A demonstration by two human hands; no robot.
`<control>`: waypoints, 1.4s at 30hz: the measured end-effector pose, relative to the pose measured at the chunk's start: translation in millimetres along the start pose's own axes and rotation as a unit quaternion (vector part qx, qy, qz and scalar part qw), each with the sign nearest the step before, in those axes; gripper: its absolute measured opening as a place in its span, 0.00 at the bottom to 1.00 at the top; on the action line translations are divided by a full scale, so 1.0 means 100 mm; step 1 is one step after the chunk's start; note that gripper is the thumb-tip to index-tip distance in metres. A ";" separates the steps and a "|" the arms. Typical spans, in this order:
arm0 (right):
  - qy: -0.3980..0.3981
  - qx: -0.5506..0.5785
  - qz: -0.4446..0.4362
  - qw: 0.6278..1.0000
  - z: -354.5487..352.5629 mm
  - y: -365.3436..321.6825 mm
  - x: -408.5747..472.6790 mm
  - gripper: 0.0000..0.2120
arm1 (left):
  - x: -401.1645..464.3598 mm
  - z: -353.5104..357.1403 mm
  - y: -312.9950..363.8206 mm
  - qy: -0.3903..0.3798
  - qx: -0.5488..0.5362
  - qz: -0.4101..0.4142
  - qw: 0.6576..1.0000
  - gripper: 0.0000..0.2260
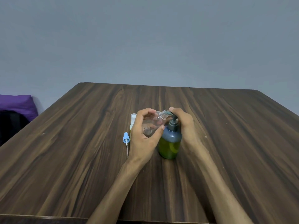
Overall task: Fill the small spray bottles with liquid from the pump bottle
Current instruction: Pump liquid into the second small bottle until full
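Left hand (144,135) grips clear spray bottle (153,123) (tilted); right hand (182,123) curls over pump bottle (170,143) head

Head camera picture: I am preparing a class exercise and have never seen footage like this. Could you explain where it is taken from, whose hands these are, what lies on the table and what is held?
There is no machine: a person wears one camera on the head, looking down at their own bare hands. The left hand grips a clear small bottle, tilted, its open neck at the spout of a green pump bottle. The right hand rests on the pump. On the wooden table lie a blue spray cap with its tube, and another capped spray bottle behind the left hand.
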State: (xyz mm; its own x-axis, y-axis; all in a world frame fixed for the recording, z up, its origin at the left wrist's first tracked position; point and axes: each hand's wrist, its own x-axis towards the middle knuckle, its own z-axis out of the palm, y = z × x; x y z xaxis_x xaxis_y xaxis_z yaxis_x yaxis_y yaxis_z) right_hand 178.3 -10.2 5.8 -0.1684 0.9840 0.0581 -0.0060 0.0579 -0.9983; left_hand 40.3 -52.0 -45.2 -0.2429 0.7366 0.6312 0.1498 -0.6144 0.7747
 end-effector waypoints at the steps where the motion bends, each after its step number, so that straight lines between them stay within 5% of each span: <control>1: -0.017 -0.018 0.005 1.000 -0.03 -0.07 -0.04 0.10 | 0.00 0.00 0.00 0.003 -0.001 0.002 1.000 0.21; 7: -0.028 -0.194 0.034 0.980 -0.03 -0.63 0.10 0.15 | 0.02 -0.01 0.02 0.006 -0.014 0.011 1.000 0.22; 13: -0.101 -0.435 0.057 0.893 0.16 -0.54 0.29 0.15 | 0.02 -0.03 -0.04 -0.001 -0.007 0.011 1.000 0.20; 17: -0.005 -0.370 0.063 0.927 0.10 -0.46 0.33 0.17 | 0.02 -0.01 -0.02 0.005 -0.014 -0.003 1.000 0.21; 22: -0.051 -0.349 0.057 0.934 0.14 -0.49 0.29 0.19 | 0.02 -0.02 -0.03 0.010 -0.024 -0.007 1.000 0.21; 33: -0.015 -0.339 0.005 0.941 0.15 -0.45 0.33 0.21 | 0.00 0.02 -0.05 0.012 -0.038 -0.010 0.999 0.21; 42: -0.022 -0.341 -0.017 0.940 0.17 -0.48 0.34 0.13 | -0.01 0.02 0.00 0.029 -0.028 0.014 0.999 0.21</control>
State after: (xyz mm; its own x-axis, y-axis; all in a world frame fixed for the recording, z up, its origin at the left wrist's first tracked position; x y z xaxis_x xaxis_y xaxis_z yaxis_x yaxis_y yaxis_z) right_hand 155.6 18.0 55.7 -0.2200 0.9727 0.0744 0.6188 0.1981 -0.7602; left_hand 42.9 -52.4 -45.9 -0.2954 0.7019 0.6481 0.1033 -0.6509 0.7521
